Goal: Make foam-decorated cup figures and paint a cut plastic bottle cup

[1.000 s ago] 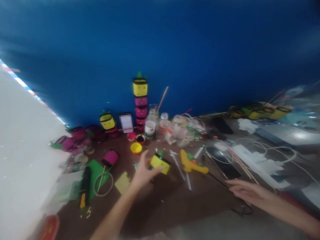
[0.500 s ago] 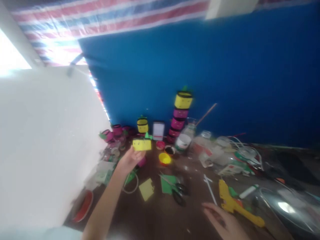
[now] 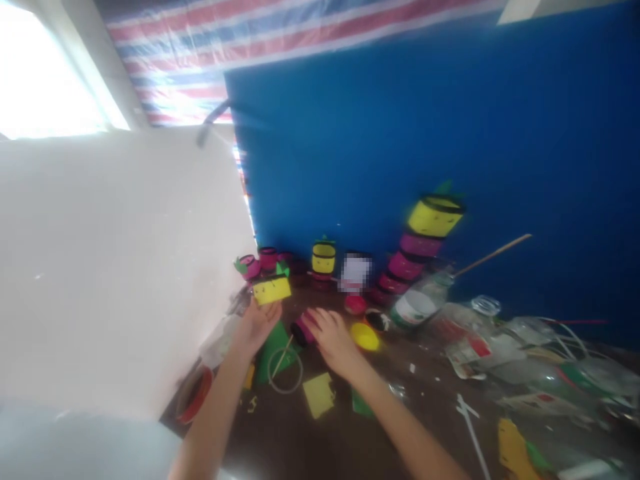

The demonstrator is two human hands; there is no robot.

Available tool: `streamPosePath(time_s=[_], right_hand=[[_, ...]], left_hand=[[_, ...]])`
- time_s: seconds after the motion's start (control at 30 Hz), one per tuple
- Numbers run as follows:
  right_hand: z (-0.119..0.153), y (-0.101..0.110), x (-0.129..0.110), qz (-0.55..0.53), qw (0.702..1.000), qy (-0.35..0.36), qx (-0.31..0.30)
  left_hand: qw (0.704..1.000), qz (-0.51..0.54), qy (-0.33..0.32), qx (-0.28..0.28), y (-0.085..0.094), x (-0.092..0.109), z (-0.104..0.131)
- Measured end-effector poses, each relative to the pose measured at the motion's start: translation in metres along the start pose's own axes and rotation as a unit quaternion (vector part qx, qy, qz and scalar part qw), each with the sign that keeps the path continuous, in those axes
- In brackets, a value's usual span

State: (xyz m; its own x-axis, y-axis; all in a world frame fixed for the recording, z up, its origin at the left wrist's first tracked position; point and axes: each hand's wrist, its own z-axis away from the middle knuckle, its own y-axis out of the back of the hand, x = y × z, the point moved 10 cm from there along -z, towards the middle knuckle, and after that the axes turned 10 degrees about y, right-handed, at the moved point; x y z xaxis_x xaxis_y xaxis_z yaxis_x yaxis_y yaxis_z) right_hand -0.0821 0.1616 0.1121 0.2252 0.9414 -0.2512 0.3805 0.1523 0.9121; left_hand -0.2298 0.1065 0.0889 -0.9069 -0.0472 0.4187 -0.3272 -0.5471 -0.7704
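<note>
On the left, my left hand (image 3: 257,327) holds up a small yellow cup (image 3: 271,291) with a drawn face, a dark rim and green leaves on top. My right hand (image 3: 333,337) has its fingers over a magenta cup (image 3: 303,330) with a black rim, which seems to lie on its side. Blur hides how firmly the fingers grip it. Below the hands are a clear ring (image 3: 285,370), a thin stick, a green sheet (image 3: 273,350) and a cut yellow sheet (image 3: 319,395). A yellow bowl (image 3: 365,337) stands right of my right hand.
At the back, a leaning stack of magenta cups (image 3: 405,267) is topped by a yellow one (image 3: 435,217). A bottle (image 3: 420,303) and plastic clutter (image 3: 525,347) fill the right side. A yellow glue gun (image 3: 515,450) lies at lower right, a red dish (image 3: 197,393) at left.
My right hand has moved left from beside the glue gun to the magenta cup. My left hand still holds the yellow cup. The view has swung, and my right arm now covers the scissors.
</note>
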Motion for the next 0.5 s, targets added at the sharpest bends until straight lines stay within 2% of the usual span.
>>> streamPosePath(time_s=[0.1, 0.27, 0.37, 0.5], right_hand=[[-0.009, -0.009, 0.004, 0.055, 0.996, 0.052, -0.049], [-0.02, -0.03, -0.002, 0.024, 0.983, 0.146, -0.106], [-0.021, -0.021, 0.002, 0.006, 0.988, 0.136, -0.071], [-0.015, 0.016, 0.024, 0.002, 0.998, 0.05, 0.039]], left_hand=[[1.0, 0.001, -0.013, 0.011, 0.014, 0.005, 0.001], [0.999, -0.01, -0.017, 0.029, 0.035, 0.003, -0.001], [1.0, -0.004, -0.011, -0.011, 0.039, 0.003, 0.001], [0.993, 0.043, 0.029, -0.108, 0.037, 0.004, 0.01]])
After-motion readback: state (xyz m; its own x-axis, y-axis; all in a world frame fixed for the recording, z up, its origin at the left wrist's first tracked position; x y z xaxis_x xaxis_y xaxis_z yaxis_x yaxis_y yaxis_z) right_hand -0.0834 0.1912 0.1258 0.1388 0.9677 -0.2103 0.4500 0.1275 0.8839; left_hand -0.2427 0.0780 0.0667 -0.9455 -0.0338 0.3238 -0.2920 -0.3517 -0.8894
